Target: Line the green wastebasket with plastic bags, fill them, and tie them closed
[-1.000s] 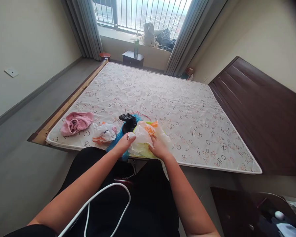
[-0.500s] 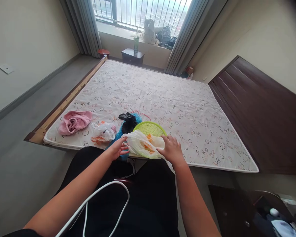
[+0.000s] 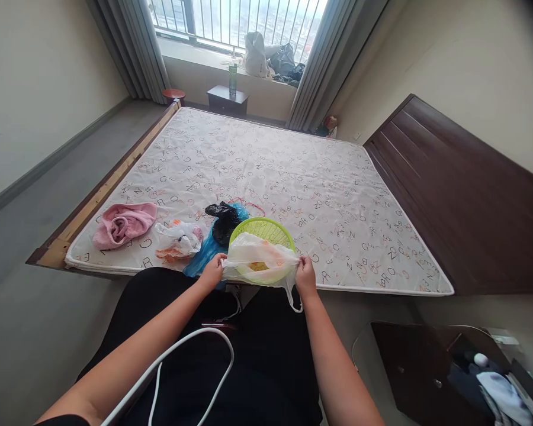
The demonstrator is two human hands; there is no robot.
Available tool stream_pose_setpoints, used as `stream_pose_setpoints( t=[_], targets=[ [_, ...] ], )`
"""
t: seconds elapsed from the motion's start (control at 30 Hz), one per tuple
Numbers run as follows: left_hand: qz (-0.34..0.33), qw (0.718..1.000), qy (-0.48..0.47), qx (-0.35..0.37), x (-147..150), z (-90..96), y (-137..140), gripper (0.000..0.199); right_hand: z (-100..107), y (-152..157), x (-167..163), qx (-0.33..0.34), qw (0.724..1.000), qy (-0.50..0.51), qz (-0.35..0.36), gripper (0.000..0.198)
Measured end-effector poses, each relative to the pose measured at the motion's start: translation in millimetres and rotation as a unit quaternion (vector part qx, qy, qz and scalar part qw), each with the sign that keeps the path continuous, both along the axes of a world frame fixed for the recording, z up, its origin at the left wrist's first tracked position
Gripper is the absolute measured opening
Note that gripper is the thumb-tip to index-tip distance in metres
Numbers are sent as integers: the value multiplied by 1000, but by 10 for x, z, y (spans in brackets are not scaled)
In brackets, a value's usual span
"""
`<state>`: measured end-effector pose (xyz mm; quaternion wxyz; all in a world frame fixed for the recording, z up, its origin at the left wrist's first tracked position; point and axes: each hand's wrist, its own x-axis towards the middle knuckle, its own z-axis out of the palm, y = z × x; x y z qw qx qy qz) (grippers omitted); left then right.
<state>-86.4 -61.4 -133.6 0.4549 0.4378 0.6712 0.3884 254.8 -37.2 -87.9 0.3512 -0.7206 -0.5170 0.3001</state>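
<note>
A white plastic bag (image 3: 260, 255) with orange print is stretched between my two hands, over the front of a lime-green mesh basket (image 3: 266, 227). My left hand (image 3: 212, 271) is closed on the bag's left edge, and my right hand (image 3: 305, 276) grips its right edge. One bag handle dangles below the right hand. The basket rests at the mattress's near edge, its lower part partly seen through the bag. Just left of it lie a black plastic bag (image 3: 224, 220) and a blue plastic bag (image 3: 206, 253). Farther left is a crumpled white-and-orange plastic bag (image 3: 180, 239).
A pink towel (image 3: 125, 225) lies on the letter-printed mattress (image 3: 266, 160), near its left corner. A white cable (image 3: 195, 332) loops across my lap. At the lower right stands a dark nightstand (image 3: 411, 367) with things on it. The dark headboard (image 3: 462, 195) rises at right.
Both hands have gone from loosely spread fingers to gripping the white bag's edges. The bag is now pulled out flatter across the basket. The view has shifted slightly to the right.
</note>
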Motion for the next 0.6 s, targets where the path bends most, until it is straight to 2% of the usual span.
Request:
stream_pose_setpoints(
  t=[0.07,0.13,0.2,0.27,0.3,0.33,0.4,0.5,0.6],
  targets=[
    [1,1000,16,24,13,92,65,43,-51,111,-39,29,1000,-10,3,26],
    [-15,991,78,109,25,283,123,63,-44,223,-64,84,996,-28,17,24],
    [-81,957,177,216,31,513,173,73,2,319,-73,142,988,-36,54,21],
    [-158,915,254,269,37,693,239,64,56,386,-81,167,981,-22,100,18],
    [-174,908,271,268,39,745,285,52,80,407,-88,165,979,-6,116,16],
    [-170,912,274,254,39,768,340,38,100,422,-97,155,980,15,126,16],
    [-116,939,251,202,27,742,462,24,128,440,-119,122,982,65,128,16],
    [-16,970,211,116,-16,636,605,25,151,474,-135,91,984,119,94,18],
    [39,981,169,92,-43,580,658,24,181,548,-126,60,986,138,65,21]
  ],
)
